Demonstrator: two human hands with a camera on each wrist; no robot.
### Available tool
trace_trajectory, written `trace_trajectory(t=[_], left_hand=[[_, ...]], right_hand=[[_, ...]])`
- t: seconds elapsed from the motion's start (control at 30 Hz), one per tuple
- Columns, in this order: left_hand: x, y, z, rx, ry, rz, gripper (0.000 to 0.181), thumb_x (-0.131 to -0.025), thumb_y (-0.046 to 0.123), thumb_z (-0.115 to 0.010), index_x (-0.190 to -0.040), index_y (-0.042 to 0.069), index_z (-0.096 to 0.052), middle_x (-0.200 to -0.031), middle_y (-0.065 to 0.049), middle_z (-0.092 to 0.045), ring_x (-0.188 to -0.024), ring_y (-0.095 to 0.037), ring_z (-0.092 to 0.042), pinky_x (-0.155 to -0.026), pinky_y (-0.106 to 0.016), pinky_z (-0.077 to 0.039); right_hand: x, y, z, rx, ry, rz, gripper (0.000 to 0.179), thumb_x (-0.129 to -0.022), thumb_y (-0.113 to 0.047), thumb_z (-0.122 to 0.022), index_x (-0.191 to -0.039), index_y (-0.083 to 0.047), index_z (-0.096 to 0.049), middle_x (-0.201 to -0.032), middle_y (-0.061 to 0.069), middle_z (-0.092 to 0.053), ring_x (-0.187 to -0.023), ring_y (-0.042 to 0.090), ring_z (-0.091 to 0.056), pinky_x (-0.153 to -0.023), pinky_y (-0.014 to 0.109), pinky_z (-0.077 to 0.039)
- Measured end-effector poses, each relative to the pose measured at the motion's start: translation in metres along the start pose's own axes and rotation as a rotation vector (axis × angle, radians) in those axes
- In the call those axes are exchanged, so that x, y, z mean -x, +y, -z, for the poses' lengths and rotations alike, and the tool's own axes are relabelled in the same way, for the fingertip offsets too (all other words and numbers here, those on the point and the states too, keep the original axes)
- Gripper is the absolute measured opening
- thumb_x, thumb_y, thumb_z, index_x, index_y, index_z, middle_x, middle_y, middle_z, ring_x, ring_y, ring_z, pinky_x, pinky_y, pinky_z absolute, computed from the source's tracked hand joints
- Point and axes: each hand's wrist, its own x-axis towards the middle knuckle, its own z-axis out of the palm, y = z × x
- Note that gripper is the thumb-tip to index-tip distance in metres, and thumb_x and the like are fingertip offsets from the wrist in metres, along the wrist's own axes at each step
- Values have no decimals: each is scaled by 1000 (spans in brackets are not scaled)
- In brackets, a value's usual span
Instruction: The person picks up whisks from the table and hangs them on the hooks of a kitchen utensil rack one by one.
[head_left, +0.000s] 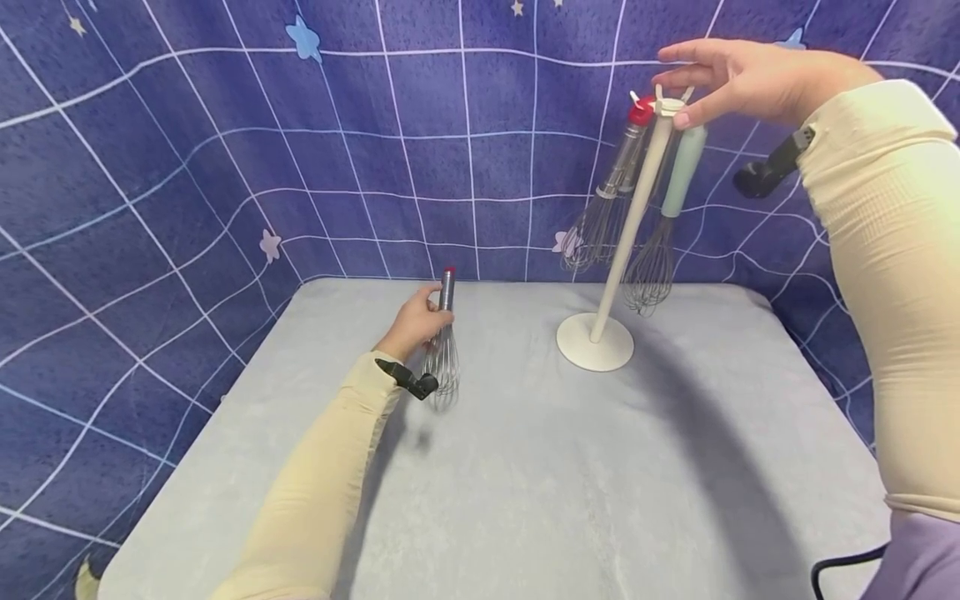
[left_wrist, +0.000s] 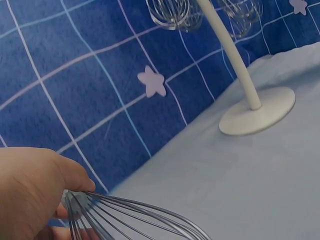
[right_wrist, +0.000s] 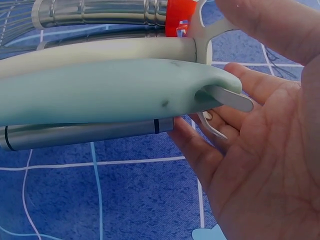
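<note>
My left hand (head_left: 415, 323) grips a whisk (head_left: 447, 292) by its metal handle, red end up and wires pointing down, over the left part of the table. The left wrist view shows the thumb and fingers where the wires (left_wrist: 145, 212) meet the handle. My right hand (head_left: 757, 79) is around the hooked top of a cream stand (head_left: 634, 212), fingers loosely extended and thumb by the hooks. Several whisks hang there: one with a mint-green handle (right_wrist: 110, 92), one with a red-ended metal handle (right_wrist: 105, 12), and another with a silver handle (right_wrist: 90, 135) behind the mint one.
The stand's round base (head_left: 581, 354) rests on the grey-covered table (head_left: 510, 475), toward the back. Behind hangs a blue curtain (head_left: 337, 167) with a grid and stars. A black cable (head_left: 847, 560) lies at the front right.
</note>
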Motion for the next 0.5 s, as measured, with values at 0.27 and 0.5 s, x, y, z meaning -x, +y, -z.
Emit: trace_trajectory(t=[0.27,0.5], left_hand=[[-3,25,0,21,28,-60,75,-87,11,-67,-155,18,-37,-107,-13,-56,-59,-17,-54,-43,-33,-53],[1,64,5,22,31,-158,73,-87,12,-66,-154,20,-38,-118,-14,-59,-70,-23,-59,-47,-36,-57]], right_hand=[[-2,4,3,-2,-11,-11,90,-99,-11,-64,-163,-34,-4,-170,-1,-9,-156,28,-1,-118,59,14],[-1,1,3,-3,-8,-17,90,-99,-11,-64,-163,-33,-5,-170,-1,-10,-156,27,-1,-119,59,13]])
